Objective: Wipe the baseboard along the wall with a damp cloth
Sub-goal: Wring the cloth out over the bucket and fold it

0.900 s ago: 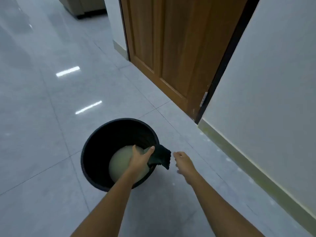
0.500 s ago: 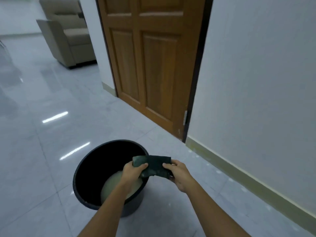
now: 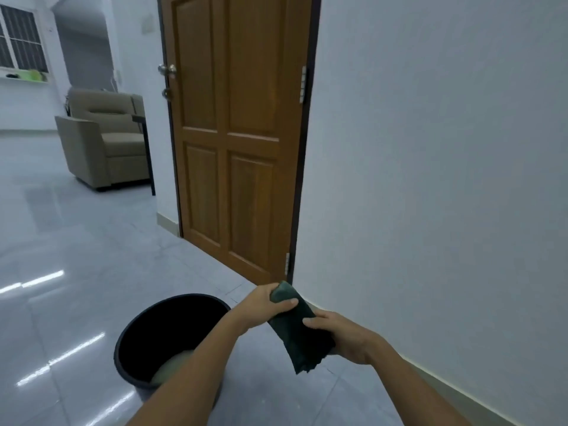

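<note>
A dark green cloth [image 3: 296, 333] hangs folded between both my hands, in front of me and to the right of the bucket. My left hand [image 3: 265, 305] grips its upper end. My right hand [image 3: 341, 336] grips its lower part, and a ragged corner dangles below. A pale olive baseboard [image 3: 461, 395] runs along the foot of the white wall on the right, partly hidden behind my right arm. A short piece of baseboard [image 3: 167, 222] also shows left of the door.
A black bucket [image 3: 129, 339] with cloudy water stands on the glossy grey tile floor at lower left. A closed brown wooden door [image 3: 233, 149] is straight ahead. A beige armchair [image 3: 104, 142] sits in the far left room.
The cloth left the bucket rim; my right hand joined the left on it, and both lifted it rightward toward the wall. The view tilted up, showing the whole door.
</note>
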### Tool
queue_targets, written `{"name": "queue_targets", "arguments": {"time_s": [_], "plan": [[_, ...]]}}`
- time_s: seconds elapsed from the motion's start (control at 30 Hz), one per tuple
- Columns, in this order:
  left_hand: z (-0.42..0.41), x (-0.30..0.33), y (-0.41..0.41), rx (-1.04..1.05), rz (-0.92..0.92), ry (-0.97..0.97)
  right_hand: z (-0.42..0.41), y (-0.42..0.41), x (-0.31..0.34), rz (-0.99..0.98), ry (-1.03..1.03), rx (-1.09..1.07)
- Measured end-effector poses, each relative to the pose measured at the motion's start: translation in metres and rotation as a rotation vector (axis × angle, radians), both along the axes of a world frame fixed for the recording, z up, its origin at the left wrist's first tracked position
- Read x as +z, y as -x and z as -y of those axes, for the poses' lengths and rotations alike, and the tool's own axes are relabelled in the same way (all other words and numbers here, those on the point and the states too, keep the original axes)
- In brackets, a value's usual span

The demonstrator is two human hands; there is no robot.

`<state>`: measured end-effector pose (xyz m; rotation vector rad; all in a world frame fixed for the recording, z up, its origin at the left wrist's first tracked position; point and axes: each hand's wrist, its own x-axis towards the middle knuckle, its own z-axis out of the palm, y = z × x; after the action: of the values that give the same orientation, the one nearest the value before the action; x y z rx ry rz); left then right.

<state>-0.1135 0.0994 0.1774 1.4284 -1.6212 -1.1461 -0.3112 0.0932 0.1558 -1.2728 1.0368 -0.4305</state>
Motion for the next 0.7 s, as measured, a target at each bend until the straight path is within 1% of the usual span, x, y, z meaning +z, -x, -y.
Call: {"name": "queue_targets", "arguments": {"time_s": [0.07, 0.13, 0.27, 0.3, 0.37, 0.47, 0.6, 0.63, 0.7], "plan": [[-0.008, 0.006, 0.012, -0.026, 0.028, 0.032, -0.013, 0.008, 0.007, 0.022, 0.034, 0.010], [-0.014, 0.007, 0.024, -0.006, 0.025, 0.072, -0.021, 0.016, 0.009, 0.061, 0.034, -0.026], [-0.009, -0.012, 0.033, 0.183, -0.036, 0.112, -0.025, 0.027, -0.004, 0.224, -0.073, -0.140], [-0.003, -0.023, 0.031, 0.240, -0.027, 0.094, -0.022, 0.029, -0.009, 0.284, -0.109, -0.184], [0.009, -0.050, 0.024, 0.307, 0.051, -0.007, -0.010, 0.036, -0.026, 0.414, -0.153, -0.275], [0.026, -0.090, 0.013, 0.255, 0.156, -0.150, 0.015, 0.045, -0.051, 0.565, -0.162, -0.395], [0.059, -0.143, 0.011, 0.213, 0.280, -0.244, 0.055, 0.053, -0.081, 0.708, -0.232, -0.528], [0.069, -0.158, 0.012, 0.202, 0.310, -0.264, 0.068, 0.055, -0.092, 0.734, -0.244, -0.565], [0.093, -0.190, 0.013, 0.167, 0.360, -0.294, 0.099, 0.057, -0.119, 0.704, -0.244, -0.624]]}}
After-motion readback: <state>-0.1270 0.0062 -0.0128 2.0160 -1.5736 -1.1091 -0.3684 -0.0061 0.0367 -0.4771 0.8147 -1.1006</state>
